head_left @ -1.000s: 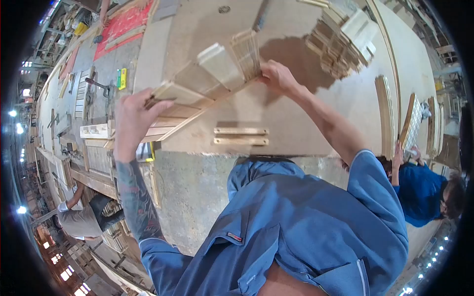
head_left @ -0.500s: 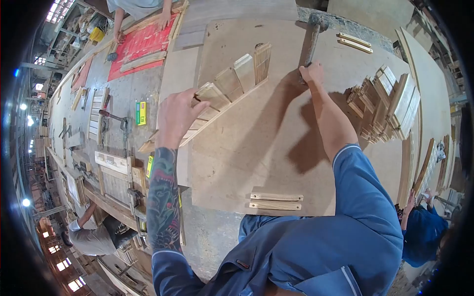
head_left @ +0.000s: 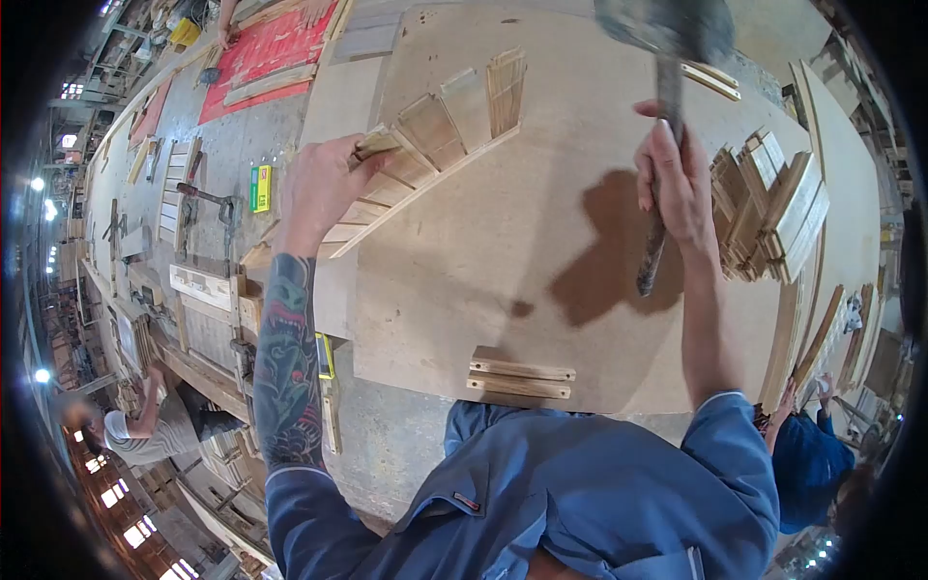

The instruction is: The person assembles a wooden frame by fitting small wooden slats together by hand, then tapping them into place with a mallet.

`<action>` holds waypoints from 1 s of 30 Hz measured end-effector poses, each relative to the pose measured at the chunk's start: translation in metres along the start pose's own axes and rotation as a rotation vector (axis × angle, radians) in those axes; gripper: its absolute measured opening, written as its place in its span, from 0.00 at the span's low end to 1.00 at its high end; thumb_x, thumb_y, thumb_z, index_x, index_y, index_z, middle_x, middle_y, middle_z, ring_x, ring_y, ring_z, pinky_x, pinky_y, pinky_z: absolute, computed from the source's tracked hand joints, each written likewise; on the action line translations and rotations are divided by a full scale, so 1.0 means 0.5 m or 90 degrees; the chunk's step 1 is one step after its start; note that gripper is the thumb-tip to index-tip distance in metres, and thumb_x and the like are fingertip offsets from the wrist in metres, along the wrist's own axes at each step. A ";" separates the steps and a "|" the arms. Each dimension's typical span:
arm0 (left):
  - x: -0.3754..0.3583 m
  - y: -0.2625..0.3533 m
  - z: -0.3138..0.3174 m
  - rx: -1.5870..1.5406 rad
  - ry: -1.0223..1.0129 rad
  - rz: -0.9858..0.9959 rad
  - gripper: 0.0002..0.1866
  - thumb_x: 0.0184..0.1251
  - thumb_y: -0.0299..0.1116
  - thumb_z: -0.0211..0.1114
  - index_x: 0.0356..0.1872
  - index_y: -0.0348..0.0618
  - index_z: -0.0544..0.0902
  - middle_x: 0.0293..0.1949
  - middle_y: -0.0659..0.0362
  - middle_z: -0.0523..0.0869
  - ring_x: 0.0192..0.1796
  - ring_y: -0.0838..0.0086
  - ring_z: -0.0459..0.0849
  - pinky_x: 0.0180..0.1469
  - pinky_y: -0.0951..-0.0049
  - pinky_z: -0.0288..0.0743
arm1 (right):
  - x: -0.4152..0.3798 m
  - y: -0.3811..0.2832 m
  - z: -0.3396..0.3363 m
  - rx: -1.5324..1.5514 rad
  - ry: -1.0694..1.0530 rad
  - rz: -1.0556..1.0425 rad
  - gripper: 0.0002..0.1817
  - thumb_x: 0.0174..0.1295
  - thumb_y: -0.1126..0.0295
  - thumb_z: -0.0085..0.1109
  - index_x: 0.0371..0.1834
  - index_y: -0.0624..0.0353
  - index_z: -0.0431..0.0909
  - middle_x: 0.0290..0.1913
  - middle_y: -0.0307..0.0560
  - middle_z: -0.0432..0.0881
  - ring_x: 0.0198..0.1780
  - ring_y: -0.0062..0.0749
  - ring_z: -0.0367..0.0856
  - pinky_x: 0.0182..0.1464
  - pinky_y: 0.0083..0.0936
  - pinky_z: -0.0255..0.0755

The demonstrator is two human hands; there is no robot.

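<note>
My right hand [head_left: 674, 184] is wrapped around the handle of a mallet [head_left: 667, 72], raised above the board with its dark, worn head near the top edge. My left hand [head_left: 329, 184] grips the top end of a wooden slat [head_left: 379, 143]. That slat is one of several standing side by side along a long thin wooden rail [head_left: 449, 189], which lies slantwise on the large brown board [head_left: 454, 300]. The slats lean at differing angles. My left hand hides part of the nearer slats.
A pile of slatted wooden pieces [head_left: 773, 208] lies to the right. Short drilled wooden strips [head_left: 522, 379] lie at the near edge, others [head_left: 713, 82] at the far right. A yellow-green box [head_left: 260, 188] and clamps [head_left: 232, 217] are on the left. Other people work at left, right and far left.
The mallet has come up off the far side of the board, towards me and the camera, in my right hand. My left hand remains at the slats; the view has shifted slightly.
</note>
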State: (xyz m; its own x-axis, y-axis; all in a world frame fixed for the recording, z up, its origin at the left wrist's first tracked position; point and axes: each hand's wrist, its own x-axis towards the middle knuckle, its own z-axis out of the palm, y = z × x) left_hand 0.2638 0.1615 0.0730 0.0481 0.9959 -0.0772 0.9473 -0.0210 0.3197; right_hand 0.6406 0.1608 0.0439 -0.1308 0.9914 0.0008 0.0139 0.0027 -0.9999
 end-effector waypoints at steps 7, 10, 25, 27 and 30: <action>0.007 -0.044 0.035 0.084 0.129 0.041 0.27 0.64 0.61 0.66 0.38 0.42 0.89 0.31 0.43 0.87 0.40 0.45 0.86 0.43 0.51 0.78 | 0.007 -0.216 0.112 -0.439 -0.109 -0.178 0.21 0.75 0.52 0.50 0.46 0.64 0.74 0.26 0.49 0.73 0.29 0.34 0.73 0.34 0.35 0.67; 0.010 -0.043 0.024 0.009 0.022 0.063 0.29 0.64 0.62 0.65 0.38 0.41 0.88 0.32 0.44 0.88 0.40 0.46 0.87 0.43 0.51 0.78 | 0.017 -0.266 0.140 -0.376 0.038 -0.299 0.18 0.78 0.54 0.47 0.50 0.61 0.72 0.34 0.48 0.78 0.34 0.36 0.76 0.36 0.35 0.70; 0.029 -0.047 0.012 0.073 0.034 0.101 0.22 0.59 0.49 0.74 0.45 0.43 0.89 0.34 0.48 0.90 0.38 0.56 0.89 0.42 0.59 0.79 | -0.146 0.013 0.039 -0.154 0.062 0.242 0.14 0.74 0.57 0.57 0.40 0.55 0.70 0.23 0.30 0.68 0.18 0.13 0.67 0.16 0.17 0.62; 0.057 -0.068 -0.002 0.042 -0.014 0.100 0.23 0.57 0.50 0.75 0.46 0.43 0.89 0.34 0.47 0.90 0.39 0.54 0.89 0.43 0.59 0.80 | -0.208 0.087 0.035 -0.099 0.087 0.359 0.14 0.74 0.56 0.58 0.40 0.55 0.69 0.23 0.30 0.68 0.17 0.13 0.66 0.16 0.18 0.61; 0.103 -0.100 -0.012 -0.035 -0.075 0.074 0.24 0.55 0.50 0.77 0.46 0.43 0.89 0.35 0.47 0.90 0.40 0.53 0.89 0.44 0.60 0.80 | -0.246 0.145 0.038 -0.062 0.097 0.416 0.15 0.76 0.54 0.54 0.42 0.54 0.71 0.21 0.30 0.69 0.14 0.12 0.65 0.13 0.16 0.58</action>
State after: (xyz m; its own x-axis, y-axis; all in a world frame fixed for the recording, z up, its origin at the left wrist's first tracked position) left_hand 0.2171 0.2143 0.0589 0.1965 0.9695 -0.1462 0.9146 -0.1275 0.3837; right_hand 0.6387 0.0367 -0.0288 0.0755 0.8006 -0.5945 0.1323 -0.5989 -0.7898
